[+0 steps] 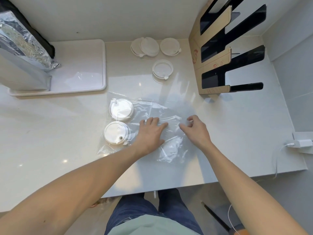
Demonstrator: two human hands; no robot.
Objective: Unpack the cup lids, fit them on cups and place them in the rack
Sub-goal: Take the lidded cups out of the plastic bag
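Left hand [150, 133] flattens the plastic bag [169, 146]; right hand [194, 129] pinches it.

only one view is given, taken from a camera worn on the head of the person. it is pointed forward and steeply down, so the white counter [50, 141] is seen almost from above. the lens is wide-angle: straight edges near the border are bent, and both forearms are seen entering from the lower corners. the counter is viewed at arm reach, the far wall is met at the top, and the person's own legs are caught at the bottom edge. no second view is provided, so nothing is shared.
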